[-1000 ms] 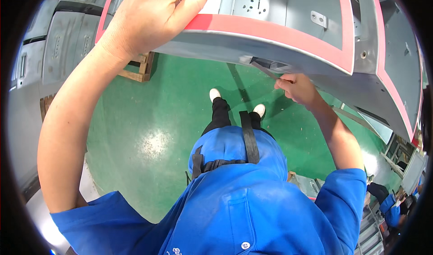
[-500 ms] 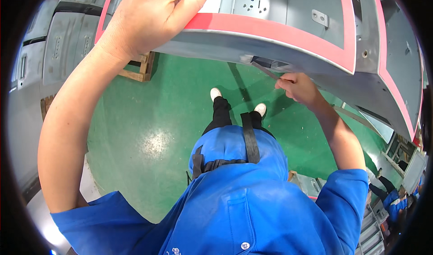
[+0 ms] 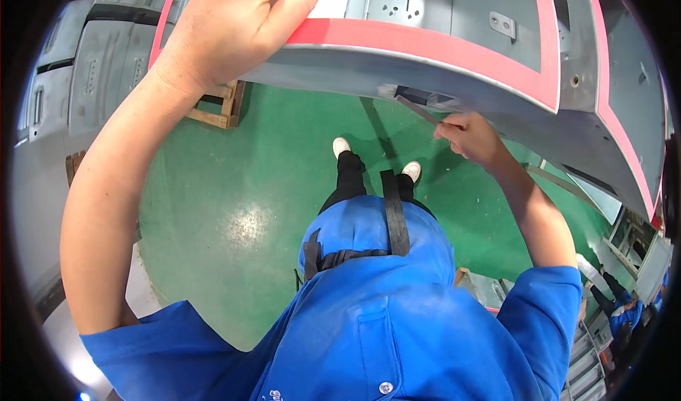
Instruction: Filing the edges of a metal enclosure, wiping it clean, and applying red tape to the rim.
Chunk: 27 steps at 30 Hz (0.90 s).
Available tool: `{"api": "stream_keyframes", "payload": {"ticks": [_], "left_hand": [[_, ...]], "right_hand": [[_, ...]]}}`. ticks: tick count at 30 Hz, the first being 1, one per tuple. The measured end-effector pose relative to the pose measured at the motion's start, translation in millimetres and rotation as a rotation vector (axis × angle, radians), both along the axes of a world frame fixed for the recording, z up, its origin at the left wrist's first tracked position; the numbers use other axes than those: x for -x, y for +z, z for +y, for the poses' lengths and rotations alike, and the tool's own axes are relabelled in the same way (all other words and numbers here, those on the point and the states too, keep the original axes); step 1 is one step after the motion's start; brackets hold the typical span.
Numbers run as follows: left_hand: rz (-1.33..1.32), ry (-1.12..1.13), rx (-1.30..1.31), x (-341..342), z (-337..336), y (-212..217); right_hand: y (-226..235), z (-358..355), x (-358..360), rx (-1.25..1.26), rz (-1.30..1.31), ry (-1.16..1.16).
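A large grey metal panel with a red band [image 3: 440, 46] hangs in front of me at chest height. My left hand [image 3: 234, 25] lies flat over its upper edge, fingers spread across the red band. My right hand [image 3: 472, 138] is closed around a thin metal file [image 3: 418, 110], whose tip rests against a dark slot in the panel's lower grey edge. My blue work shirt, black trousers and white shoes show below.
The floor [image 3: 234, 209] is green. A wooden pallet [image 3: 216, 110] lies on it behind my left arm. More grey panels [image 3: 92, 67] stand at the left. Another person in blue [image 3: 624, 316] is at the lower right beside metal racks.
My right hand and the file have shifted slightly along the panel's lower edge. My left hand has stayed on the panel's top.
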<state>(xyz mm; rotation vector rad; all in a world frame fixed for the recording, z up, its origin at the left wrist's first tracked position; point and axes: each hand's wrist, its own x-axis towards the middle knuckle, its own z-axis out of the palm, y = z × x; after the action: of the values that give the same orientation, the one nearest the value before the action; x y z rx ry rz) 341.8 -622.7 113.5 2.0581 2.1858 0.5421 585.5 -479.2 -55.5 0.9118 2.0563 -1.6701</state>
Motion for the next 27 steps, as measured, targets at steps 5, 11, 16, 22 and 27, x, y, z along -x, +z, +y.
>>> {"api": "stream_keyframes", "payload": {"ticks": [5,11,16,22,27], "left_hand": [[0.034,-0.008,0.011,3.2,-2.2,-2.1],[0.019,-0.002,0.006,4.7,-1.0,-4.0],[0.021,0.012,0.023,0.6,-1.0,-2.0],[0.025,0.017,0.008,1.3,-1.7,-1.2],[0.022,0.014,0.026,-1.4,-1.4,-0.3]], "right_hand": [[-5.2,2.6,-6.2,-0.021,-0.055,0.003],[-0.4,-1.1,0.9,-0.041,-0.036,0.001],[-13.3,-0.6,-9.2,-0.097,-0.009,0.000],[0.2,1.0,-2.5,-0.150,-0.095,0.053],[1.1,-5.3,-8.7,-0.128,-0.048,0.016]]}}
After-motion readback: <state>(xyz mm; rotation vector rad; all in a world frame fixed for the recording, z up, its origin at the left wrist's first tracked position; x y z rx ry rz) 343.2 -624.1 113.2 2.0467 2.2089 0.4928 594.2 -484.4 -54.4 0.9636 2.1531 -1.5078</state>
